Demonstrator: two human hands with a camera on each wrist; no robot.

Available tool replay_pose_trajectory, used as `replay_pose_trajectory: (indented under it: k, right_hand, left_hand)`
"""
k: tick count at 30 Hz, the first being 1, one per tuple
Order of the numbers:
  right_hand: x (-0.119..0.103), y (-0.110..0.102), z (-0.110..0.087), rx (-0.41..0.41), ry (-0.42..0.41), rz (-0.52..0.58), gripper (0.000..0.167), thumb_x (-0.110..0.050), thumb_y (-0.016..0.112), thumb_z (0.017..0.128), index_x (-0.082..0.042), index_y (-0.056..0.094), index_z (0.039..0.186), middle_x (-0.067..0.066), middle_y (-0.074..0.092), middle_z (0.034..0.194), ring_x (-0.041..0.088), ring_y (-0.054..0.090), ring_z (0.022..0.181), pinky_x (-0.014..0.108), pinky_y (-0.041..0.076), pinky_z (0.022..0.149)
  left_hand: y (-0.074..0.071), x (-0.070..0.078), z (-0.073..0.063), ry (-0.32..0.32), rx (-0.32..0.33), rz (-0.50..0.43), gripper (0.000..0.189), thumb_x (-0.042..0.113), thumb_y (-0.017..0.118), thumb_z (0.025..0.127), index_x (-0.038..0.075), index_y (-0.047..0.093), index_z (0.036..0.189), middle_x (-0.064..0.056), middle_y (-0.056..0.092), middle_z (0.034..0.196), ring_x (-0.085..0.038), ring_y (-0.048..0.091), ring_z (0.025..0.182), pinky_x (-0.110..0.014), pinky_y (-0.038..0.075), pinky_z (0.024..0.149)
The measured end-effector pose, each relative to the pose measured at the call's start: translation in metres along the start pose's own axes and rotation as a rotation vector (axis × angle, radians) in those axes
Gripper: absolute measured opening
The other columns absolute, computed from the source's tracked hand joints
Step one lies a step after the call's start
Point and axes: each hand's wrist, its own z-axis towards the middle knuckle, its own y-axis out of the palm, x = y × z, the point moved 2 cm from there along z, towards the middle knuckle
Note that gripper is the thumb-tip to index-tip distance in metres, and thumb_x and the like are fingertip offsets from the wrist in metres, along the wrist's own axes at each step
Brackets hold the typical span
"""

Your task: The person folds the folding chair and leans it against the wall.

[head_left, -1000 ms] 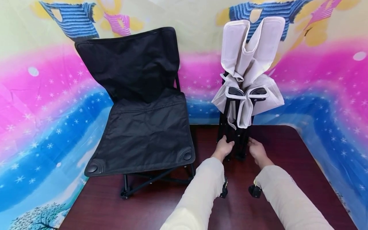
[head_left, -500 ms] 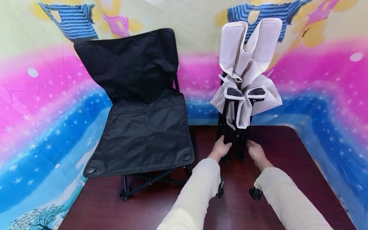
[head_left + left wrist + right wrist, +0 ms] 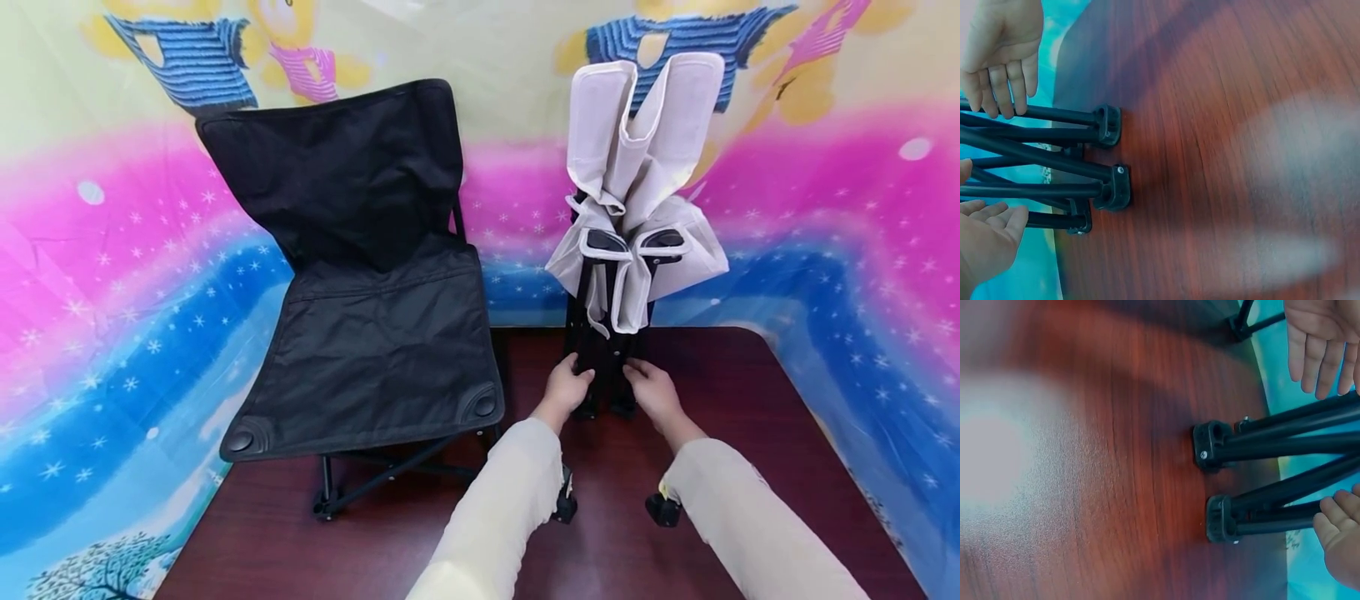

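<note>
A white folding chair [image 3: 637, 167] stands folded upright at the right of the head view, its fabric bunched over black tube legs. My left hand [image 3: 566, 387] is at the left side of these legs, low down, with thumb and fingers extended. On the other side, my right hand [image 3: 654, 393] has its fingertips right at the legs. In the left wrist view, the folded legs [image 3: 1035, 162] lie between both hands, fingers mostly straight. The right wrist view shows the legs' black plastic feet [image 3: 1211, 447] on the tabletop, with the right hand's fingers [image 3: 1338, 509] beside one tube.
An unfolded black folding chair [image 3: 382, 333] stands to the left, its seat facing forward. Both chairs are on a dark red wooden table [image 3: 600, 550] with a rounded back corner. A colourful printed cloth [image 3: 862, 233] hangs behind and around it.
My right hand has moved left, in closer to the folded legs. The left hand has shifted slightly left. The view has turned a little; both chairs keep their shape.
</note>
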Motion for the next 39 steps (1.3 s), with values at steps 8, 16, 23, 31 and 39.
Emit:
replay_pose_trajectory:
  k: [8, 16, 23, 31, 39]
  right_hand:
    - [-0.009, 0.000, -0.014, 0.012, -0.054, 0.007, 0.047, -0.026, 0.033, 0.093, 0.007, 0.034, 0.128, 0.025, 0.035, 0.128, 0.037, 0.034, 0.115, 0.047, 0.031, 0.091]
    - [-0.011, -0.003, -0.028, 0.015, -0.116, -0.003, 0.048, -0.029, 0.037, 0.092, 0.005, 0.038, 0.126, 0.025, 0.039, 0.125, 0.037, 0.040, 0.110, 0.047, 0.035, 0.087]
    - [-0.012, -0.006, -0.038, 0.030, -0.141, 0.006, 0.053, -0.034, 0.039, 0.091, 0.006, 0.040, 0.125, 0.023, 0.041, 0.125, 0.034, 0.041, 0.110, 0.045, 0.035, 0.087]
    - [-0.015, -0.008, -0.049, 0.022, -0.139, 0.020, 0.059, -0.043, 0.040, 0.088, 0.003, 0.039, 0.127, 0.023, 0.044, 0.122, 0.033, 0.041, 0.111, 0.046, 0.036, 0.087]
    - [-0.024, -0.005, -0.061, -0.003, -0.159, 0.015, 0.057, -0.039, 0.043, 0.088, 0.003, 0.039, 0.127, 0.023, 0.043, 0.124, 0.033, 0.039, 0.113, 0.046, 0.034, 0.088]
  left_hand:
    - [-0.113, 0.152, -0.122, -0.025, -0.017, -0.136, 0.046, 0.025, 0.056, 0.083, 0.007, 0.046, 0.124, -0.009, 0.053, 0.115, -0.017, 0.048, 0.106, -0.028, 0.041, 0.083]
    - [-0.155, 0.215, -0.179, 0.006, -0.021, -0.186, 0.035, 0.012, 0.053, 0.084, -0.001, 0.051, 0.116, -0.011, 0.055, 0.113, -0.021, 0.049, 0.106, -0.029, 0.040, 0.085]
    - [-0.167, 0.222, -0.192, 0.032, -0.021, -0.253, 0.034, 0.014, 0.055, 0.083, 0.003, 0.054, 0.115, -0.009, 0.055, 0.114, -0.018, 0.048, 0.107, -0.031, 0.039, 0.088]
    - [-0.183, 0.233, -0.207, 0.100, -0.002, -0.325, 0.031, 0.011, 0.057, 0.081, 0.003, 0.056, 0.111, -0.007, 0.057, 0.111, -0.018, 0.049, 0.107, -0.028, 0.039, 0.088]
    - [-0.200, 0.241, -0.222, 0.151, -0.032, -0.362, 0.029, 0.011, 0.057, 0.082, 0.003, 0.057, 0.111, -0.007, 0.057, 0.111, -0.018, 0.049, 0.106, -0.032, 0.037, 0.090]
